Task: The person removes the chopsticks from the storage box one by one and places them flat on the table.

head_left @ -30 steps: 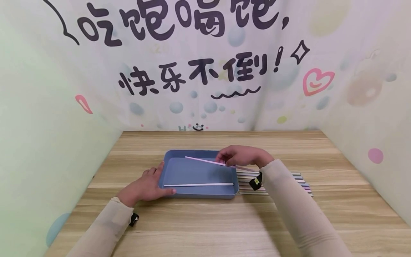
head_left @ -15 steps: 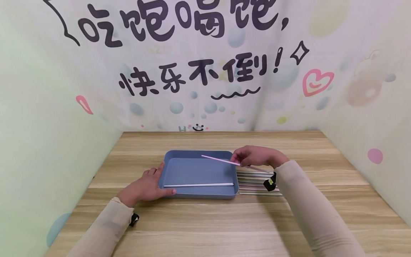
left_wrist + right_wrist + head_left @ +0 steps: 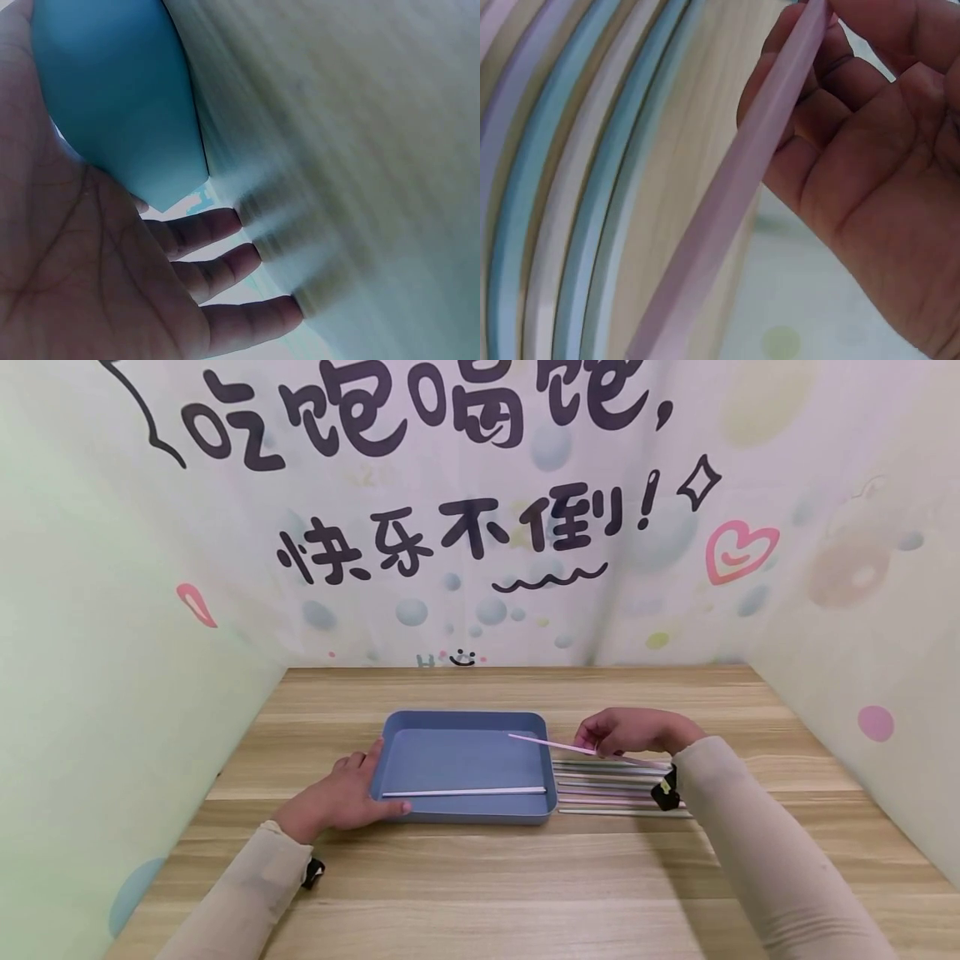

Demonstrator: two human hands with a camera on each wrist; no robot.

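My right hand [image 3: 630, 731] pinches a pink chopstick [image 3: 551, 743] between thumb and fingertips, over the row of chopsticks at the tray's right. Its far end overlaps the tray's right rim in the head view. In the right wrist view the pink chopstick [image 3: 727, 187] runs slanting down from the fingertips. My left hand [image 3: 341, 793] holds the blue tray [image 3: 465, 817] by its front left corner, thumb over the front rim. In the left wrist view several fingertips [image 3: 225, 221] meet the table below the tray wall [image 3: 120, 90]. One pale chopstick [image 3: 465, 792] lies inside the tray along the front.
Several pastel chopsticks [image 3: 607, 791] lie side by side on the wooden table [image 3: 480, 877], just right of the tray and partly hidden by my right wrist. A printed curtain [image 3: 480, 610] stands behind the table, with pale walls on both sides.
My right hand has moved rightward with the pink chopstick, from over the tray to over the row of chopsticks, and is slightly lower. The left hand and tray have stayed still.
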